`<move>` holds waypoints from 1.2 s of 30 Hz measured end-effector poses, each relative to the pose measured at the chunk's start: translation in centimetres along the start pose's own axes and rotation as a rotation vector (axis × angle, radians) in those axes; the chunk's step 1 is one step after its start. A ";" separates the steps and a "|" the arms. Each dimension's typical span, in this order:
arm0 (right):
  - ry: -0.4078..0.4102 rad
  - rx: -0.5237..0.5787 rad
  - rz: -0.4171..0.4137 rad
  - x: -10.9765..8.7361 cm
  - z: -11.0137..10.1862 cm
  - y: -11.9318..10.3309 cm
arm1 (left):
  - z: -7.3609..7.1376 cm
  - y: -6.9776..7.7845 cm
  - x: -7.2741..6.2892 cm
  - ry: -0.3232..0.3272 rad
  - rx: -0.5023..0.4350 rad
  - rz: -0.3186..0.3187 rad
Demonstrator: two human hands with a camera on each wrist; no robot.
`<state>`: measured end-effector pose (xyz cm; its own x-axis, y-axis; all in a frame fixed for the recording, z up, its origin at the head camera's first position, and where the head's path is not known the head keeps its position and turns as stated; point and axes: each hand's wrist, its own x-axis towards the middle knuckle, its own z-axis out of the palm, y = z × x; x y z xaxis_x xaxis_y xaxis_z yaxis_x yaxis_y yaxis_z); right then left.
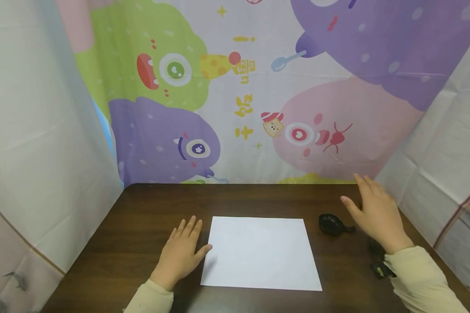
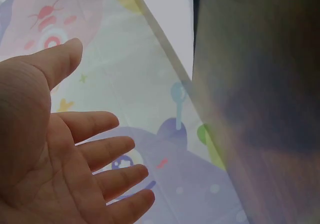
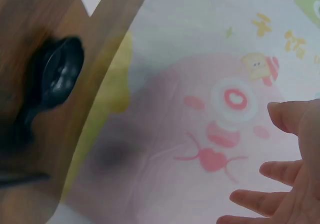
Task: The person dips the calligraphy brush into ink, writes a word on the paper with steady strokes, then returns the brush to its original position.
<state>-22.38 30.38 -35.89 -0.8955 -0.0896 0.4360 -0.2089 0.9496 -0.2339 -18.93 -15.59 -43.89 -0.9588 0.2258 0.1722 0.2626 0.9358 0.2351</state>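
Observation:
A white sheet of paper lies flat on the brown table. My left hand is spread beside the paper's left edge, its thumb tip overlapping that edge in the head view. In the left wrist view its palm holds nothing. To the right of the paper lies a black spoon-like scoop with a round bowl and a short handle. My right hand hovers near the handle, fingers extended and thumb apart, with nothing in it. The right wrist view shows the hollow of the scoop.
Another black object with a small yellow-green mark is partly hidden under the right wrist. A cartoon-printed curtain hangs behind the table. White cloth walls close in both sides.

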 end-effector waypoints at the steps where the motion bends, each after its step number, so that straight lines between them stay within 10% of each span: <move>1: -0.004 0.010 0.002 0.1 -0.2 0.5 | 0.1 0.0 -0.1 -0.009 -0.008 0.006; 16: -0.161 0.126 0.105 0.6 -0.8 7.4 | 1.0 0.3 -1.1 -0.154 -0.124 0.081; 36: -0.358 0.138 0.231 0.1 3.5 11.0 | 2.3 0.9 -1.6 -0.311 -0.080 0.191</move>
<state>-26.15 39.82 -41.45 -0.9994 -0.0016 0.0359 -0.0163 0.9101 -0.4141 -17.43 -14.51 -46.19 -0.8753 0.4776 -0.0755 0.4362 0.8473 0.3029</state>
